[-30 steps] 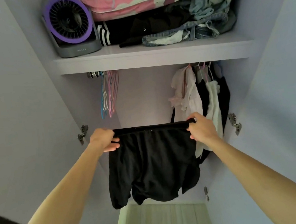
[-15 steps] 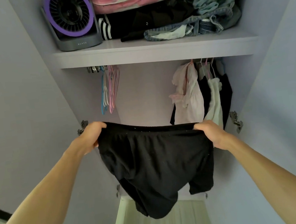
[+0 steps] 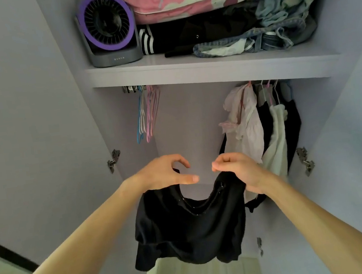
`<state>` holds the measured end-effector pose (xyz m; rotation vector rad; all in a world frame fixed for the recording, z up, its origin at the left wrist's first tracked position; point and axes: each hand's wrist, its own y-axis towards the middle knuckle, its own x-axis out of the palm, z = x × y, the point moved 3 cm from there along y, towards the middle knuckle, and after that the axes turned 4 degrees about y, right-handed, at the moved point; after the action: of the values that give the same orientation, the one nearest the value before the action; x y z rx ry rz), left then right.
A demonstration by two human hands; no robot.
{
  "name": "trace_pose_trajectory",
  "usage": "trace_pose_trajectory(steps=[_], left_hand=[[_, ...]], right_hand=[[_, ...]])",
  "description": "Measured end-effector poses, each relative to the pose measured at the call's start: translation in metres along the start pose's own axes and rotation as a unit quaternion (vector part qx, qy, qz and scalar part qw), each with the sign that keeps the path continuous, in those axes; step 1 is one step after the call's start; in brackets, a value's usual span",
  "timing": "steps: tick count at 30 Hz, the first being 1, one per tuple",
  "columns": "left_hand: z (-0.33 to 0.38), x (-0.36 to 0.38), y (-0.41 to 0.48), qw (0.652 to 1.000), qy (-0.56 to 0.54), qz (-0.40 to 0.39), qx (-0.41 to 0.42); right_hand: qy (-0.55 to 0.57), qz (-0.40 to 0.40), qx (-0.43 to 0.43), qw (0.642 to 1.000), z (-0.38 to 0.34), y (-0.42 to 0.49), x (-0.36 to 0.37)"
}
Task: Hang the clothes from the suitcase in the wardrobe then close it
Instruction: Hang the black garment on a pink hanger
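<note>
A pair of black shorts (image 3: 191,225) hangs in front of the open wardrobe, its waistband sagging in a curve between my two hands. My left hand (image 3: 164,173) grips one end of the waistband with its lower fingers, while thumb and forefinger are spread apart. The other end is bunched in my right hand (image 3: 237,170), whose fingers are curled round it. Both hands are close together at the middle of the wardrobe opening. Several empty pink, blue and white hangers (image 3: 147,113) hang at the rail's left end. The suitcase is not in view.
Hung clothes (image 3: 264,130), pale and black, fill the rail's right end. The shelf (image 3: 189,69) above carries a purple-ringed fan (image 3: 107,27), folded dark clothes, jeans and a pink quilt. Both wardrobe doors stand open, with hinges (image 3: 113,160) on each side.
My hands have come together from a wide stretch, so the taut waistband now sags between them. The view has shifted slightly.
</note>
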<state>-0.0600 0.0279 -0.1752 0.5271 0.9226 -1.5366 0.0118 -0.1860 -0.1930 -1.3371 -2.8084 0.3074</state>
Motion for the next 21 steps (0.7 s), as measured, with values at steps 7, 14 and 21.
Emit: trace_pose_trajectory(steps=[7,14,21], left_hand=[[0.02,0.037,-0.002,0.993,0.106,-0.039,0.035],[-0.014,0.02,-0.003,0.996,0.041,0.072,0.022],[-0.033,-0.066,-0.011,0.931,0.247,0.268,0.02]], right_hand=[[0.047,0.083,-0.031,0.995,-0.015,0.025,0.023],[0.07,0.126,-0.039,0.989,-0.022,0.031,0.031],[0.078,0.113,0.029,0.99,-0.021,0.062,0.058]])
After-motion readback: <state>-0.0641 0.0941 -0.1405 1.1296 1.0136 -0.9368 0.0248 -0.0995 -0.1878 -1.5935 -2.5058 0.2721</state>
